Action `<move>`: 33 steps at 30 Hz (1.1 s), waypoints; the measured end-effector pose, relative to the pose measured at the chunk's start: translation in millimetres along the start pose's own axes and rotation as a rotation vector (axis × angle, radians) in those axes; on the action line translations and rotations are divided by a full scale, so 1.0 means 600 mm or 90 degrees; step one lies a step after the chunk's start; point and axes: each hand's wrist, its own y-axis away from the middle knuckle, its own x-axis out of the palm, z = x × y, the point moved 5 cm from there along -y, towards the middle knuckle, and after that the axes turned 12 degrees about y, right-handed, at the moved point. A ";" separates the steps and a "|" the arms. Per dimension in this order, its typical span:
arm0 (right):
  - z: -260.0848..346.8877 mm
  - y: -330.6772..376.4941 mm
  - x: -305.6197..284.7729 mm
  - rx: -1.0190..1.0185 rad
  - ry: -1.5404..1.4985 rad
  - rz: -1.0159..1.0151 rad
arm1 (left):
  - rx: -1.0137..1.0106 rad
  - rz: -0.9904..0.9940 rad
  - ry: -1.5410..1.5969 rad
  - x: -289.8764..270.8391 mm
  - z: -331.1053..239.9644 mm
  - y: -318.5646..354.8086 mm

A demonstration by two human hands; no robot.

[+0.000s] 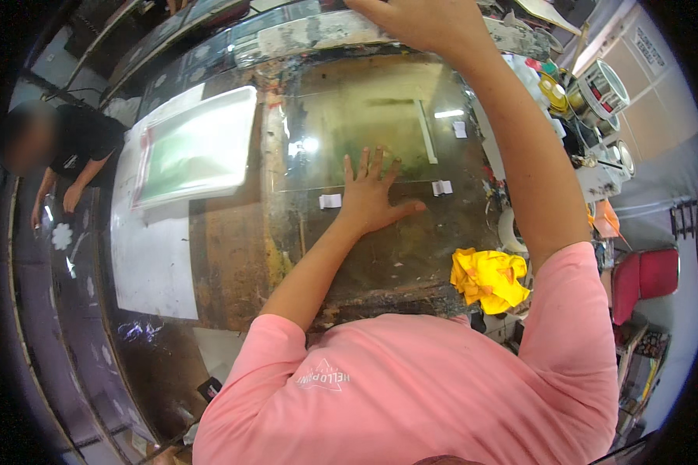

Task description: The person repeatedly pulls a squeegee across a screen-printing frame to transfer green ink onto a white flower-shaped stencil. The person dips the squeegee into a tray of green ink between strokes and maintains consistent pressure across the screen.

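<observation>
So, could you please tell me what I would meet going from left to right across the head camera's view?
The co-worker's hand → the white-edged green panel → the wearer's spread left hand → the crumpled yellow cloth → the red chair.

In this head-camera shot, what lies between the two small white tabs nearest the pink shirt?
The head view shows the left hand, fingers spread, and a little dark surface between the left tab and the right tab.

Left grip [371, 198] splayed palm-down, right grip [428, 23] far forward.
</observation>
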 end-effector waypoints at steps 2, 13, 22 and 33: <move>0.000 0.000 -0.001 -0.010 -0.012 -0.020 | 0.006 0.014 0.009 0.034 -0.017 -0.012; -0.012 -0.032 0.006 -0.003 0.025 -0.013 | 0.033 -0.025 0.039 0.046 -0.069 -0.029; -0.017 -0.036 0.010 0.025 0.021 0.022 | 0.070 -0.069 0.068 0.049 -0.075 -0.030; -0.011 -0.022 0.009 0.031 0.019 0.013 | 0.078 -0.079 0.053 0.052 -0.077 -0.025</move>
